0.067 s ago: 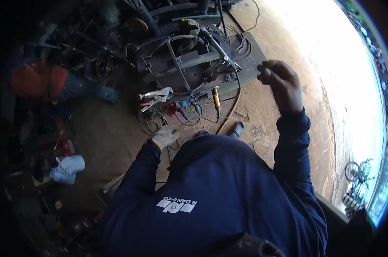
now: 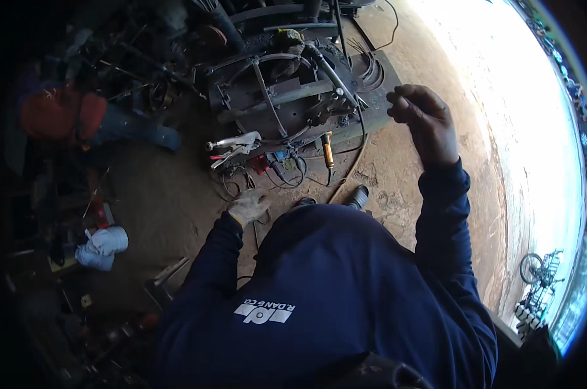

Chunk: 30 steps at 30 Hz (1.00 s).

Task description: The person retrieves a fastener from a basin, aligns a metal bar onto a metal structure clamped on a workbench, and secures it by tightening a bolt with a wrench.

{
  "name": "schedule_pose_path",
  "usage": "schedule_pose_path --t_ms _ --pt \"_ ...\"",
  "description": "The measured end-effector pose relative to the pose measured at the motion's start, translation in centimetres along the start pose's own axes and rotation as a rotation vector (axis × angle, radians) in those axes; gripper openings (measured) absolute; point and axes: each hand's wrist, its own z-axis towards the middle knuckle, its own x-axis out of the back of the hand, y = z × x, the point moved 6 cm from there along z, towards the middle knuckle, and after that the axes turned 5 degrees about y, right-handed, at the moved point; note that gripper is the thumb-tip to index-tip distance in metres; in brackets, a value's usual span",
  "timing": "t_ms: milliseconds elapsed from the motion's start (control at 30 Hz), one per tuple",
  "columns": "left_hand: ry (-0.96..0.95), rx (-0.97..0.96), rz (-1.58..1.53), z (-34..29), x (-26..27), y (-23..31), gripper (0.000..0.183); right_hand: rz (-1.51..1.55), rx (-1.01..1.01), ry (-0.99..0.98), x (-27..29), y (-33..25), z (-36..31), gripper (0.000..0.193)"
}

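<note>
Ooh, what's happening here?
Someone in a dark blue top has their bare right hand up in a pinch; I can't tell if anything's in it. Their gloved left hand is low, near some cables. Ahead is a curved metal frame, with silver locking pliers at its near left side.

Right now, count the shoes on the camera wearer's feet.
2. The right shoe shows beyond the navy top; the left shoe, to the right of the gloved left hand, is partly hidden by that top.
</note>
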Motion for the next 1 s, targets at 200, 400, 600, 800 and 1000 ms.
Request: schedule_pose_path --t_ms 200,400,600,800,1000 --pt "0.171 0.346 -0.441 -4.9 -0.4 3.6 0.049 -0.140 0.070 -0.341 -2.1 -0.4 10.4 0.027" --pt "0.225 0.569 -0.424 -10.2 -5.6 -0.1 0.052 -0.343 0.008 -0.525 -6.7 3.4 17.0 0.030" --pt "0.120 0.667 -0.606 -11.7 -17.4 -12.0 0.041 -0.396 0.001 -0.660 -11.4 7.0 23.6 0.034" --pt "0.110 0.883 -1.193 -8.7 -18.9 -13.2 0.033 -0.493 -0.062 -0.900 -16.2 11.2 30.3 0.033" --pt "0.140 0.931 -1.372 -9.0 -18.8 -13.2 0.039 -0.723 -0.240 -1.253 -22.6 15.3 30.9 0.036"
